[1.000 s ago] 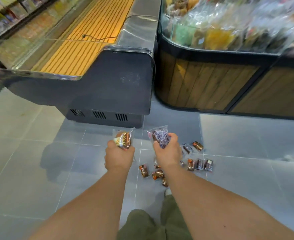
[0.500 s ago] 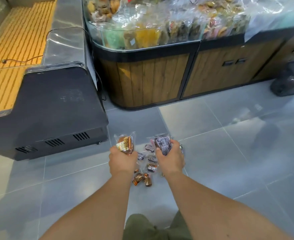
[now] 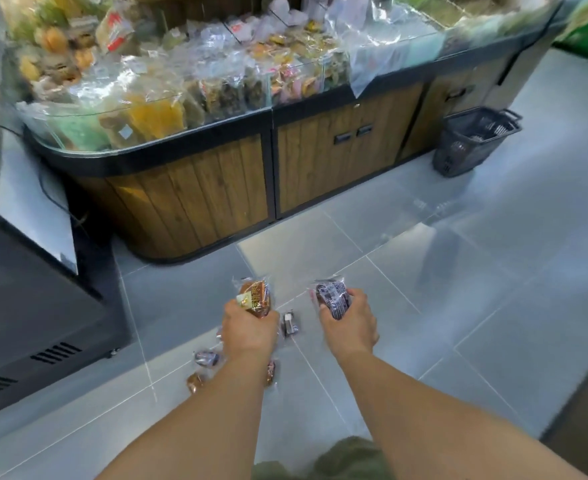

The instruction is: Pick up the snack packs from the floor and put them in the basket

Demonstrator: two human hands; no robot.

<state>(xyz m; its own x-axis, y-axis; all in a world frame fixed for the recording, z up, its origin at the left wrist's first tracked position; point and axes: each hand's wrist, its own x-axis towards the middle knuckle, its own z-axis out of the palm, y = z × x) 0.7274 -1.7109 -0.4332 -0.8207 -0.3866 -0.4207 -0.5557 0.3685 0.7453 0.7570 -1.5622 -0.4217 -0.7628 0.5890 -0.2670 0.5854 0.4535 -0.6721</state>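
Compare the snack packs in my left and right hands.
Colour: the left pack is orange-brown, the right pack dark purplish. Print: the left pack's is yellow, the right pack's white. Both are clear-wrapped, one gripped in the left hand, one in the right hand.

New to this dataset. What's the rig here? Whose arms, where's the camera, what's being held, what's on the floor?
No robot: a person wears a wide-angle camera on the head, looking forward and down, so the two bare arms are the wearer's own. This head view is the only one. The left hand grips an orange-brown snack pack; the right hand grips a dark purple snack pack. Several small packs lie on the grey tiled floor, around and under the left arm. The dark basket stands on the floor at far right, beside the wood-fronted display stand of bagged snacks.
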